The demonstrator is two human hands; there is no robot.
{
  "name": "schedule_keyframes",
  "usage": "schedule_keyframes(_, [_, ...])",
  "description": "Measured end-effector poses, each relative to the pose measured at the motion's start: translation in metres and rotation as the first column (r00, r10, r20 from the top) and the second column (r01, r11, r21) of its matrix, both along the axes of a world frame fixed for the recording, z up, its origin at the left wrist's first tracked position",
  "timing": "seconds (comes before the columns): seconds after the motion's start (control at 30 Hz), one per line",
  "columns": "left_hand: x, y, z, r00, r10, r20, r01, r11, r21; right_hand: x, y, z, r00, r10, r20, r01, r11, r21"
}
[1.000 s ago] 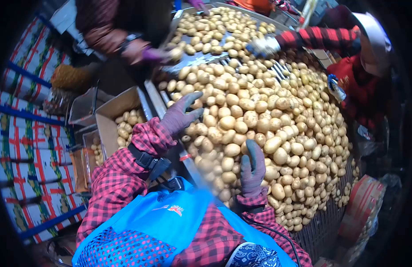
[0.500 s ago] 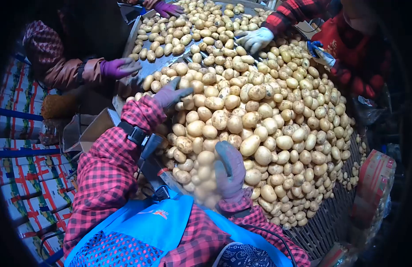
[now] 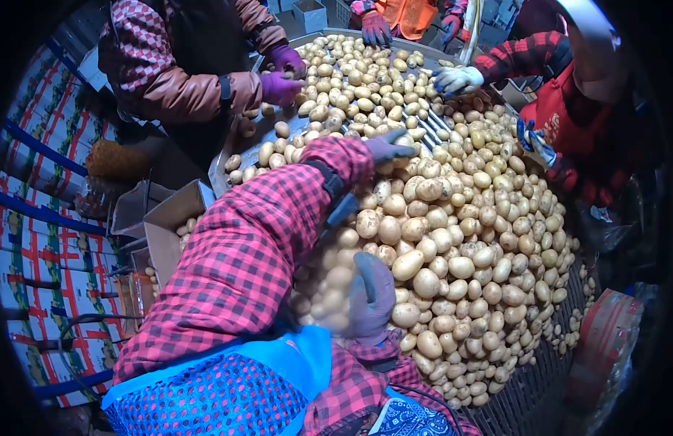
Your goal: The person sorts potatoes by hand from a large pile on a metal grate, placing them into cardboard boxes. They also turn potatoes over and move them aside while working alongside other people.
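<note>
A large heap of potatoes (image 3: 460, 269) covers the sorting table in front of me. My left hand (image 3: 391, 147), in a purple-grey glove, reaches far across the heap. Its fingers are stretched out and rest on or just above potatoes near the metal bars; their undersides are hidden. Close to my body, my right hand (image 3: 374, 294), gloved alike, stands on edge against the near side of the heap with fingers extended. Blurred potatoes (image 3: 327, 285) tumble just left of its palm. Neither hand visibly grips a potato.
An open cardboard box (image 3: 175, 214) with potatoes stands left of the table. A co-worker's purple gloves (image 3: 281, 86) are at the far left; another's white-blue glove (image 3: 458, 80) is at the right. Printed cartons (image 3: 57, 269) line the left; a wrapped red bundle (image 3: 609, 338) stands right.
My left arm has stretched forward and right over the heap, while my right hand stays near the front edge. The view has shifted, showing another co-worker at the far end.
</note>
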State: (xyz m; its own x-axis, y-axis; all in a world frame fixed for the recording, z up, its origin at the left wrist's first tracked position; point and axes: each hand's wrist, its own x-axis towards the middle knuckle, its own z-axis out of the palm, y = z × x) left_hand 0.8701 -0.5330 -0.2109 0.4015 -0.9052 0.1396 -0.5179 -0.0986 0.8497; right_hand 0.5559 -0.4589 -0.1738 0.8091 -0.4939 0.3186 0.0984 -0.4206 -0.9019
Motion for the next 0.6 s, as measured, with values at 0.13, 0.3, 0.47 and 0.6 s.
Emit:
schedule_keyframes(0.13, [-0.073, 0.015, 0.079, 0.923, -0.061, -0.381, 0.145, 0.969, 0.198, -0.001, 0.005, 0.002, 0.999, -0.046, 0.021, 0.041, 0.981, 0.188])
schedule_keyframes(0.3, [-0.115, 0.142, 0.088, 0.944, -0.192, -0.269, 0.225, 0.969, 0.099, -0.007, 0.004, 0.007, 1.000, 0.011, -0.002, -0.010, 0.987, 0.158])
schedule_keyframes(0.47, [-0.075, 0.252, 0.054, 0.723, 0.513, -0.462, -0.443, 0.858, 0.259, -0.007, 0.002, 0.007, 1.000, 0.014, -0.008, -0.012, 0.974, 0.227])
schedule_keyframes(0.6, [-0.036, 0.243, 0.013, 0.475, 0.544, -0.692, -0.530, 0.804, 0.269, -0.008, 0.001, 0.004, 1.000, 0.019, -0.010, -0.017, 0.983, 0.185])
